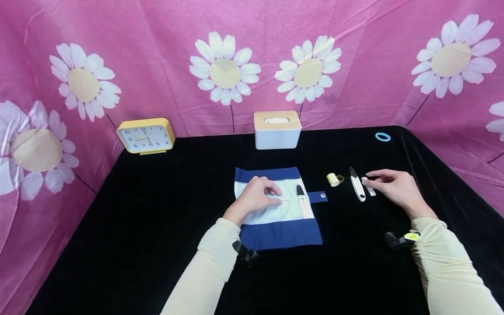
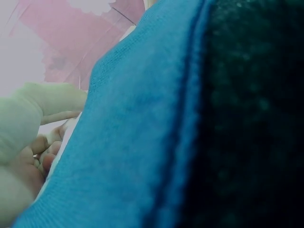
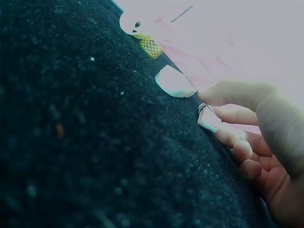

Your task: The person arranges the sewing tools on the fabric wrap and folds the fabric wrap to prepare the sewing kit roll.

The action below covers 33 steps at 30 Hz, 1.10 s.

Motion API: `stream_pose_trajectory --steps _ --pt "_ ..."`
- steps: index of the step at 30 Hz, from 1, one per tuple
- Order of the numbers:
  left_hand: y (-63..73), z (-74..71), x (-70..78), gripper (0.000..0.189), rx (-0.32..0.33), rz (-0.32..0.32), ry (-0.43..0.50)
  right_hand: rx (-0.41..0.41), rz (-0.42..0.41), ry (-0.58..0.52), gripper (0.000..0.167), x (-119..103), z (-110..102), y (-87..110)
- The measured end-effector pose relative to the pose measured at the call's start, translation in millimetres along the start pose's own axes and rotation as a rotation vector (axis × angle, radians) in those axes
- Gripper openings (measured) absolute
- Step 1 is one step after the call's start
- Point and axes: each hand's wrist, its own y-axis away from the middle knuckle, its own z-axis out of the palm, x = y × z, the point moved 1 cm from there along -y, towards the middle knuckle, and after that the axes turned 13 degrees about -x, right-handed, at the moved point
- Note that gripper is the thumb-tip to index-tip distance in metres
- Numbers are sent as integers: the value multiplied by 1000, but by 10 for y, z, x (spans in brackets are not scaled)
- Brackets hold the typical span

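Observation:
A blue-and-white cloth roll pouch (image 1: 281,234) lies unfolded, its snap strap (image 1: 318,197) pointing right. A dark-tipped tool (image 1: 300,190) is tucked in its right pocket beside a pale pink piece. My left hand (image 1: 257,194) rests on the white panel, fingers loosely bent, with nothing visible held; the blue edge partly hides it in the left wrist view. At the right, my right hand (image 1: 395,188) pinches a small, flat pink-and-white piece (image 3: 207,118) between thumb and fingers. Just left of it lies a white-handled, dark-tipped tool (image 1: 357,186).
A pale yellow thread spool (image 1: 332,180) and a dimpled gold thimble (image 3: 152,46) sit between pouch and tool. Farther back stand a yellow clock (image 1: 145,135) and a tissue box (image 1: 277,135). A blue ring (image 1: 383,137) lies at the back right of the black cloth.

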Motion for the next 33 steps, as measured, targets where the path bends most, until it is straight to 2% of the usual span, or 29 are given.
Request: stream_pose_trajectory --steps 5,11,20,28,33 --pt "-9 28 22 10 24 9 -26 -25 -23 -17 37 -11 13 4" --pt "-6 48 50 9 50 -6 -40 -13 -34 -7 34 -11 19 -2" --pt "-4 74 63 5 72 -40 -33 74 -29 -31 33 -78 35 -8" --pt "5 96 101 7 65 -60 -38 152 -79 14 27 -493 85 -9" --pt "12 107 117 9 68 -91 -42 115 -131 -3 23 -870 242 -5"
